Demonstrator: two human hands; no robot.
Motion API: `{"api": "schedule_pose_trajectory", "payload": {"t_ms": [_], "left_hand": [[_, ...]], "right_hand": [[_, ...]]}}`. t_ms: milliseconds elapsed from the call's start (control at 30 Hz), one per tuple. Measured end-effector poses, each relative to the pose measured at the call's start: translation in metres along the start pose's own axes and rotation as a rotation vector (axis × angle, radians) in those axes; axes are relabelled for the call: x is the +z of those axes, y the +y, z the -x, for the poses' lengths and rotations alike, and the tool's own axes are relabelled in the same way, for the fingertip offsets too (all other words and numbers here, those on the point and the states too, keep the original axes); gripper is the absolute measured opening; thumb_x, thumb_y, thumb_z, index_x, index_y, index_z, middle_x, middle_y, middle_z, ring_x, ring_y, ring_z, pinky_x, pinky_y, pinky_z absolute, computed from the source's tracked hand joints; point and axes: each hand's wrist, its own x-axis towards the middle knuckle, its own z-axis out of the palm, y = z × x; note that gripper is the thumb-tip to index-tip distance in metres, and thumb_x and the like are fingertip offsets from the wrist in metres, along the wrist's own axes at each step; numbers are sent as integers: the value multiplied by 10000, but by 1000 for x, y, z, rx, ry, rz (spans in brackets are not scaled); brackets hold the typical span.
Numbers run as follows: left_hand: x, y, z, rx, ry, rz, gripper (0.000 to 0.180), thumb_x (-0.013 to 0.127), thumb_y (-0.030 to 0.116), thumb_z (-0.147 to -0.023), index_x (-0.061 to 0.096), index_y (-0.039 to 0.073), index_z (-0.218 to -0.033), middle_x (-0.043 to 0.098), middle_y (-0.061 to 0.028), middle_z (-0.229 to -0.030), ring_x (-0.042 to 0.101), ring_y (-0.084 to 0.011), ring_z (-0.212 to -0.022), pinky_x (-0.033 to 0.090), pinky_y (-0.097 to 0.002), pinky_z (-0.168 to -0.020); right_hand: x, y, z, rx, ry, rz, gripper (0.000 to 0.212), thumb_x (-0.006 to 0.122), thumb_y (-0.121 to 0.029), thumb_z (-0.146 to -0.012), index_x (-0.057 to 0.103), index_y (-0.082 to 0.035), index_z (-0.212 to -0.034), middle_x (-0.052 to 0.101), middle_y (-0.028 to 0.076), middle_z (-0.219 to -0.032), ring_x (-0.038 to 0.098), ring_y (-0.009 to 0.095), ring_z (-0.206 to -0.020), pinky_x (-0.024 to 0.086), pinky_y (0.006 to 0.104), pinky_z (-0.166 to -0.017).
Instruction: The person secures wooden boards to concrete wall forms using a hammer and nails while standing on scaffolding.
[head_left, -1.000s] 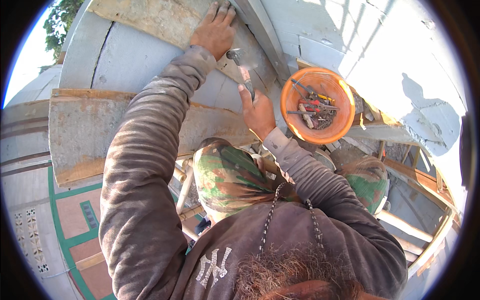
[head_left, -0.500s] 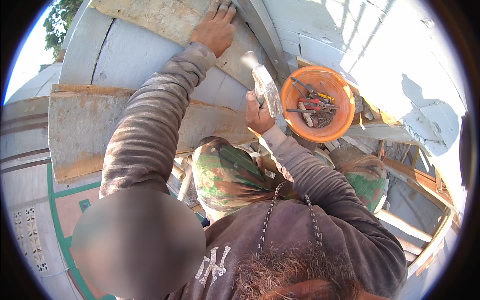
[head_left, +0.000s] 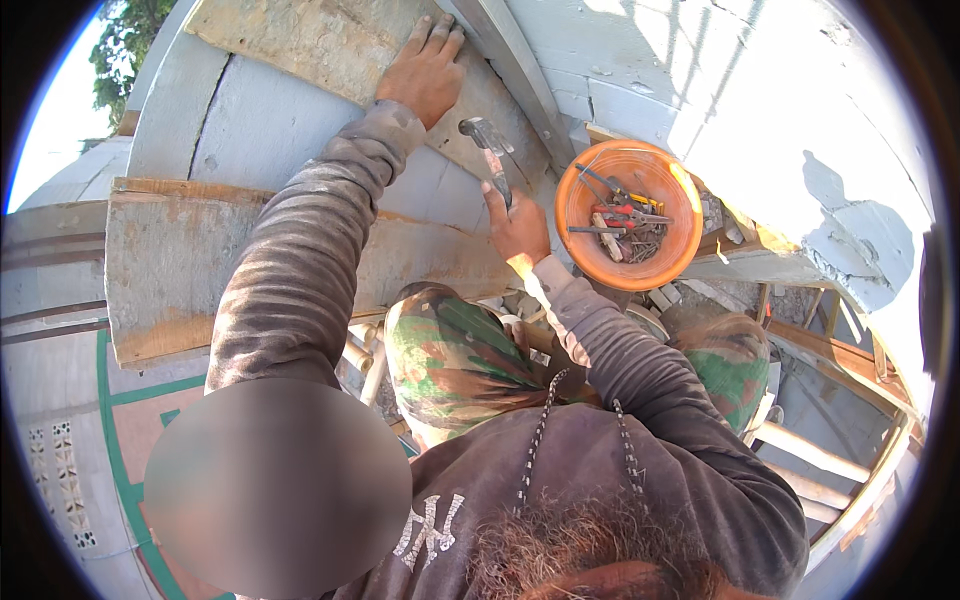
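My left hand (head_left: 425, 72) presses on a worn, stained wooden board (head_left: 290, 38) at the top, its fingers stretched out toward the board's far edge. A hammer (head_left: 494, 166) is in my right hand (head_left: 521, 228), with fingers wrapped round its handle. The metal head of the hammer is over the lower part of that board, a little right of and nearer than my left hand. From this view I cannot tell whether the head touches the wood. No nail can be made out there.
An orange bowl (head_left: 570, 225) with pliers and loose nails stands right of my right hand. A wide plank (head_left: 160, 270) runs across in front of my knees. A pale block wall (head_left: 640, 110) rises at the right. Wooden framing (head_left: 815, 450) lies at lower right.
The hammer has swung and turned in my right hand, its head now lower and further left. My left hand keeps its place on the board.
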Motion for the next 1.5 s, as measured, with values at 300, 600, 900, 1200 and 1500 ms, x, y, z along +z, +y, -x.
{"api": "schedule_pose_trajectory", "payload": {"t_ms": [300,600,900,1200,1500], "left_hand": [[6,3,0,4,18,-16,320,535,156,-941,712,87,-1198,503,-133,-1532,365,-296,-1499,239,-468,-1270],[0,-2,0,-7,67,72,329,526,189,-928,772,12,-1056,505,-168,-1529,365,-325,-1498,231,-484,-1270],[7,-1,-2,-14,74,77,312,509,201,-954,747,48,-1085,502,-156,-1528,345,-303,-1509,233,-472,-1270],[10,2,-4,-3,52,34,353,450,214,-1031,691,76,-1250,479,-116,-1551,334,-272,-1516,220,-465,-1273],[9,4,2,7,0,32,340,482,176,-994,684,80,-1250,483,-117,-1545,348,-279,-1509,218,-476,-1272]], "right_hand": [[6,22,-6,-47,-27,54,514,584,-442,-1001,673,64,-996,649,308,-773,664,510,-802,510,524,-735],[17,25,3,-186,95,-155,396,617,-358,-997,672,33,-1031,624,240,-724,652,408,-681,494,467,-658],[53,109,-14,200,153,-219,456,556,-392,-1008,597,58,-1072,677,286,-895,676,463,-884,502,508,-801],[72,217,-20,910,-14,-750,249,535,-274,-963,560,-41,-1050,578,114,-753,587,257,-601,492,421,-512],[99,369,-17,1238,319,-1133,164,578,-276,-970,597,-114,-955,560,42,-774,579,189,-672,470,415,-568]]}}
